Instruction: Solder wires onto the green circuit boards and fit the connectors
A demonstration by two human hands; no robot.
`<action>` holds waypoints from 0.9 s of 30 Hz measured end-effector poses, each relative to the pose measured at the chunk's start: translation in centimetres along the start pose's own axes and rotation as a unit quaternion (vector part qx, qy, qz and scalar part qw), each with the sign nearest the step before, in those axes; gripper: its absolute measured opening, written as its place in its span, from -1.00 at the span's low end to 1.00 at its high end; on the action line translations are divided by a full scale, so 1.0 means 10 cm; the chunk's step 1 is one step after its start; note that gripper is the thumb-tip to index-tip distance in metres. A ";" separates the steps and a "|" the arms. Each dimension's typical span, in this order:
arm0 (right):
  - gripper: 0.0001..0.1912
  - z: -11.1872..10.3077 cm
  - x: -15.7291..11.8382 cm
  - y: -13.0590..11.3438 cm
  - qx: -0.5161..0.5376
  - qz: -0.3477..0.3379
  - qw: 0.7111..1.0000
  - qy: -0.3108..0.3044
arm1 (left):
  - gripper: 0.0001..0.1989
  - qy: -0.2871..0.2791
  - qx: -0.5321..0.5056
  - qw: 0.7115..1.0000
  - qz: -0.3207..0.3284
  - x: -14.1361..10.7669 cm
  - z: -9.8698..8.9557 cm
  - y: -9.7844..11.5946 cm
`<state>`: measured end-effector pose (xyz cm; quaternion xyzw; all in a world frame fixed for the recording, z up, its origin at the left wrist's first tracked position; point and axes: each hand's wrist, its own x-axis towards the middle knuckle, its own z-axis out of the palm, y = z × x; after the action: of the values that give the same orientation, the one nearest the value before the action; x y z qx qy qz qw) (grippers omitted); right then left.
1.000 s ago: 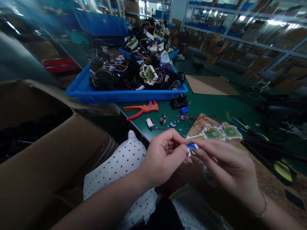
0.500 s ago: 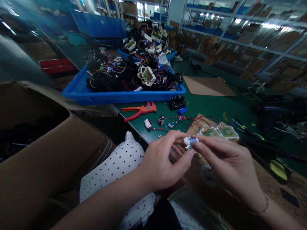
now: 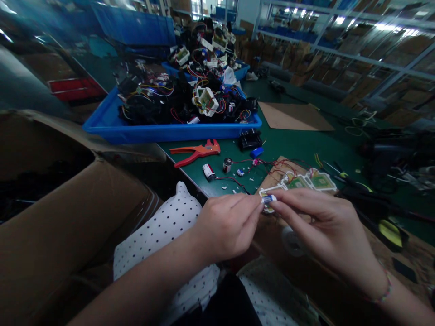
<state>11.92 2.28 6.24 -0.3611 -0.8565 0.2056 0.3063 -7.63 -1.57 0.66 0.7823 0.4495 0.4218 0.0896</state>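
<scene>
Between my two hands is a small blue-and-white part (image 3: 269,198), perhaps a wrapped cell or component; its exact kind is too small to tell. My right hand (image 3: 326,226) pinches it between thumb and forefinger. The closed fingers of my left hand (image 3: 227,224) meet its left end, and what lies inside them is hidden. Just beyond the hands, white-framed green circuit boards (image 3: 299,182) lie on a brown board, with thin red wires (image 3: 277,165) running off them. Two cylindrical batteries, one lying (image 3: 208,172) and one standing (image 3: 227,165), are on the green table.
Orange-handled wire strippers (image 3: 196,153) lie near the table's edge. Behind them stands a blue tray (image 3: 170,134) heaped with wired black parts. A black holder (image 3: 250,139) and a blue piece (image 3: 257,152) sit by it. An open cardboard box (image 3: 78,213) stands at left.
My left hand's fingers have closed together at the small part, where thumb and fingers were apart before. My right hand keeps its pinch. The view has shifted slightly.
</scene>
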 end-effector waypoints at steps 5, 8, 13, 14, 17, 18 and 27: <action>-0.78 -0.07 0.03 0.02 0.015 0.014 0.999 -0.036 | -0.81 -0.015 -0.028 0.999 -0.018 0.04 -0.02 0.00; -0.79 -0.10 0.05 0.05 0.037 0.047 0.996 -0.070 | -0.82 -0.043 -0.108 0.991 -0.066 0.10 -0.07 0.01; -0.77 -0.11 0.08 0.07 0.074 0.095 0.988 -0.096 | -0.77 -0.091 -0.195 0.970 -0.112 0.13 -0.12 -0.02; -0.77 -0.10 0.08 0.07 0.077 0.097 0.988 -0.091 | -0.77 -0.091 -0.182 0.972 -0.116 0.12 -0.11 -0.03; -0.79 -0.07 0.06 0.07 0.075 0.086 0.991 -0.069 | -0.76 -0.089 -0.118 0.981 -0.130 0.11 -0.08 -0.02; -0.80 -0.06 0.05 0.07 0.069 0.079 0.992 -0.064 | -0.76 -0.090 -0.111 0.981 -0.130 0.10 -0.07 -0.02; -0.81 0.01 0.01 0.01 0.011 0.020 1.000 -0.019 | -0.74 -0.096 -0.290 0.922 -0.237 0.09 -0.07 0.00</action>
<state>11.85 2.38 6.14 -0.3709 -0.8523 0.2280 0.2899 -7.93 -1.05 1.64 0.6291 0.4694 0.4233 0.4525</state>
